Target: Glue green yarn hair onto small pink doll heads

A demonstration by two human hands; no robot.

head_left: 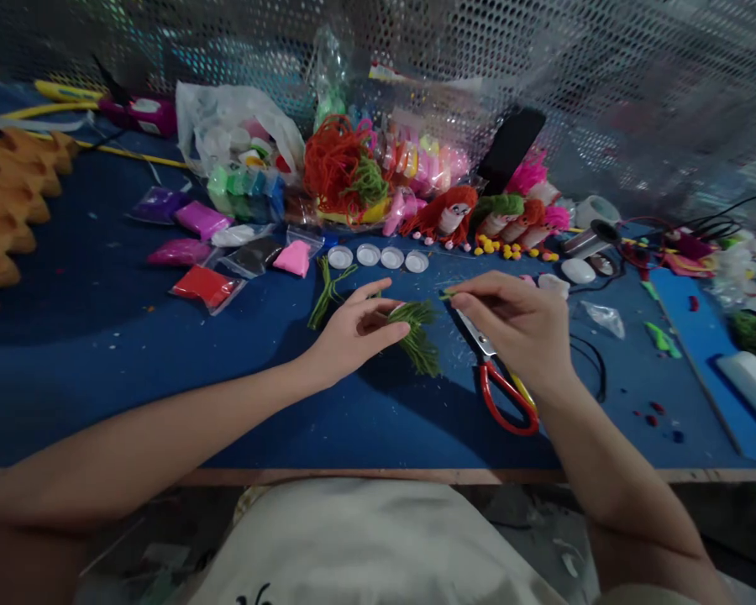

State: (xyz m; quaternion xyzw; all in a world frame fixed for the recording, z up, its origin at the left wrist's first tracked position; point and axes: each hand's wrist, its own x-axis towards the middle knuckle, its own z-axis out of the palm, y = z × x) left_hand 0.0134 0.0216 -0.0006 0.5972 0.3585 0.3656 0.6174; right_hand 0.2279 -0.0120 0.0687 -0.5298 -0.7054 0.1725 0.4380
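Observation:
My left hand is closed around a bundle of dark green yarn, whose loose strands fan out to the right. A small white edge shows between the fingers and the yarn. My right hand pinches a small bit of green yarn between thumb and fingertips, apart from the bundle. Under that hand lie scissors with red handles, blades pointing up and left, partly covered. Something yellow beside the handle is mostly hidden. Left of the bundle, more cut green yarn lies on the table.
Several white round caps sit in a row beyond my left hand. Behind stand yarn-haired dolls, a heap of orange yarn and bagged coloured clay. An egg tray is at far left, a blue board at right.

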